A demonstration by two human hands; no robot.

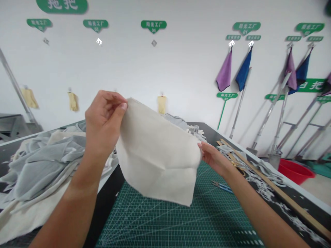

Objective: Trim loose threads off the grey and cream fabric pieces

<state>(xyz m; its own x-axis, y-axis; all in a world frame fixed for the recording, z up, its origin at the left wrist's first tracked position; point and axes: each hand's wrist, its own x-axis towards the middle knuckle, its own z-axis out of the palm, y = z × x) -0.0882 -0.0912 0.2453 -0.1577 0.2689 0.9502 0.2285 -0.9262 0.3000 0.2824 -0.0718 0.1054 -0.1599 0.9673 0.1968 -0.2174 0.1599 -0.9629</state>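
A cream piece of fabric hangs in the air in front of me, tilted, with its upper left corner higher than its right one. My left hand pinches that upper left corner between thumb and fingers. At the right edge of the fabric, my right hand grips it lower down; part of those fingers is hidden. Beneath lies a green cutting mat with a printed grid. Small blue-handled thread snips rest on the mat, close to my right forearm.
Grey and cream fabric pieces are heaped on the left. Another fabric pile sits behind the held piece. Along the right run a wooden strip and fabric scraps. A red basin stands beyond the table's right edge.
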